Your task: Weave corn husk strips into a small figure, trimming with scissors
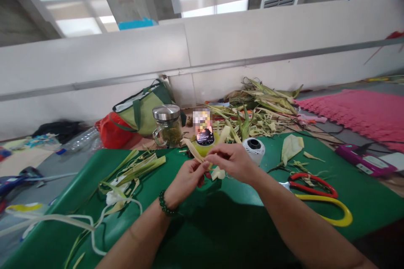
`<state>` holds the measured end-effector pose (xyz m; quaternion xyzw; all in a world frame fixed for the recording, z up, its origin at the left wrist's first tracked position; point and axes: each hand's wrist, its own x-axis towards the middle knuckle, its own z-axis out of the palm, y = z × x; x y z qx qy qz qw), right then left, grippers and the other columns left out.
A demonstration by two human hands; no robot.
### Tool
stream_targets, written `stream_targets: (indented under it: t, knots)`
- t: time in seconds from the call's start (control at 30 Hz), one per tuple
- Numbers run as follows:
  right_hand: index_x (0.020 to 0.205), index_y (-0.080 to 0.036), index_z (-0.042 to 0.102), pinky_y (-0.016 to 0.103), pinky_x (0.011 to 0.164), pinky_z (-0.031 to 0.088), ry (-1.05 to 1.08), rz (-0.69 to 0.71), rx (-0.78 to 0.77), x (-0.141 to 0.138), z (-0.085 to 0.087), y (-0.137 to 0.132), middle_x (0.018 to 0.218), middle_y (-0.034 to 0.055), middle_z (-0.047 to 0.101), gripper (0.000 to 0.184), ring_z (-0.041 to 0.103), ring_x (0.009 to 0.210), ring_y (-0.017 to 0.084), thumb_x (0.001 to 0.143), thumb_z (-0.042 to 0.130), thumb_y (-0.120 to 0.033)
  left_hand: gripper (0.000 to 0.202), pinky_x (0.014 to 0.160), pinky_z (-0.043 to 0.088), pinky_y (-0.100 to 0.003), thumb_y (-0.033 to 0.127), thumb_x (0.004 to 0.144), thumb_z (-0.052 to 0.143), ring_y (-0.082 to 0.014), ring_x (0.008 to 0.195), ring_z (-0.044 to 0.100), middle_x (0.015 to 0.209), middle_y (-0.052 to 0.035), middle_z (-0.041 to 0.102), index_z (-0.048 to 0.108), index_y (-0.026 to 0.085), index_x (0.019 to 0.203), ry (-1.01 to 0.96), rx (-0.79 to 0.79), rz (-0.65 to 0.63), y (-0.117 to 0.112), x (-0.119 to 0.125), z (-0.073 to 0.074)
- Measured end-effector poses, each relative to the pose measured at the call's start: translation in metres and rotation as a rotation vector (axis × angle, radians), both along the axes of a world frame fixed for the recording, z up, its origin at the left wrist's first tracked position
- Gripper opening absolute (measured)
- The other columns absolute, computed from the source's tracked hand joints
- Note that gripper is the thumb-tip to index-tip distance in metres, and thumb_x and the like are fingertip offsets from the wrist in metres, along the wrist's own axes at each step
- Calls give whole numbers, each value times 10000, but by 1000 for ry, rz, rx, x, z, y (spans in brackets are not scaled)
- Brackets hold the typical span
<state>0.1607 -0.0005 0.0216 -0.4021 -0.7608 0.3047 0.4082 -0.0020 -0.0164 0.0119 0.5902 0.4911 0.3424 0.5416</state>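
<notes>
Both my hands meet over the middle of the green mat (221, 227). My left hand (186, 178), with a dark bead bracelet on the wrist, is closed round the lower part of a pale corn husk strip (193, 150). My right hand (233, 162) pinches the same husk from the right, its fingers curled. A folded pale bit of husk (218, 173) hangs below the fingers. Just behind the hands stands a phone (204, 136) on a yellow-green holder.
A lidded glass jar (167, 126) and a white round device (254, 149) stand behind the hands. Red and yellow handled scissors (315, 193) lie at right. Loose husks (132, 172) lie at left, a husk pile (255, 109) at the back. A green bag (142, 111) leans on the wall.
</notes>
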Motion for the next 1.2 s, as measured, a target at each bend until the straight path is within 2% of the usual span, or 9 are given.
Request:
stream_targets:
  t: [0.1, 0.37, 0.47, 0.57, 0.63, 0.73, 0.83, 1.03, 1.2]
  knots:
    - [782, -170, 693, 214, 519, 330, -192, -68, 123, -7, -7, 0, 597, -6, 618, 100, 531, 553, 113, 789, 623, -241, 365, 464, 393, -211, 476, 686, 647, -87, 461, 479, 582, -11, 593, 597, 120, 625, 10, 2, -47, -2, 4, -4]
    - [710, -153, 652, 219, 565, 348, -317, 20, 253, -18, -9, -11, 650, 23, 644, 176, 560, 610, 126, 850, 546, -160, 234, 478, 434, -242, 296, 661, 642, -121, 480, 498, 492, 6, 535, 539, 157, 502, 30, -58, -60, -2, 11, -23]
    - [865, -172, 665, 215, 630, 385, -266, 30, 273, -15, -5, -12, 820, 35, 684, 161, 610, 726, 136, 889, 505, -177, 301, 460, 419, -233, 384, 682, 637, -117, 460, 502, 498, -6, 554, 543, 153, 514, 31, -60, -49, 0, 8, -16]
    - [1047, -197, 643, 240, 621, 380, -391, -133, 231, -7, 0, -6, 918, 63, 695, 225, 629, 760, 176, 900, 519, -313, 403, 444, 386, -211, 526, 687, 623, -95, 430, 488, 519, -5, 565, 582, 132, 619, -39, -61, -18, 2, 3, -5]
    - [947, -196, 683, 244, 581, 350, -521, -174, 183, -1, 2, -1, 811, 59, 703, 247, 623, 695, 184, 884, 534, -383, 464, 416, 330, -188, 584, 667, 628, -74, 408, 451, 521, 6, 553, 596, 122, 698, -105, -89, 4, 2, 1, 0]
    - [774, -195, 697, 229, 574, 323, -569, -43, 175, 4, 4, 3, 733, 33, 696, 226, 609, 682, 156, 890, 535, -302, 483, 380, 194, -167, 597, 642, 655, -30, 379, 315, 500, 53, 480, 580, 128, 727, -159, -149, 40, 1, 0, 3]
    - [761, -167, 685, 226, 579, 313, -569, 43, 248, 5, 3, 3, 746, 41, 693, 192, 595, 692, 145, 879, 537, -204, 470, 385, 122, -187, 578, 613, 693, -18, 383, 225, 475, 83, 402, 548, 133, 655, -125, -150, 32, 0, -1, 4]
    - [718, -169, 685, 221, 574, 340, -462, 34, 287, 13, 1, 8, 687, 33, 682, 216, 591, 641, 139, 871, 548, -237, 473, 395, 95, -216, 563, 641, 671, -27, 390, 177, 433, 95, 278, 478, 149, 523, -82, -56, 41, 4, -9, 8]
    - [862, -199, 712, 242, 654, 430, -377, 21, 156, 15, -3, 14, 848, 42, 717, 189, 646, 775, 176, 878, 527, -234, 458, 382, 84, -195, 581, 693, 598, -31, 376, 185, 449, 68, 401, 603, 123, 697, -153, -158, -10, 5, -11, 7]
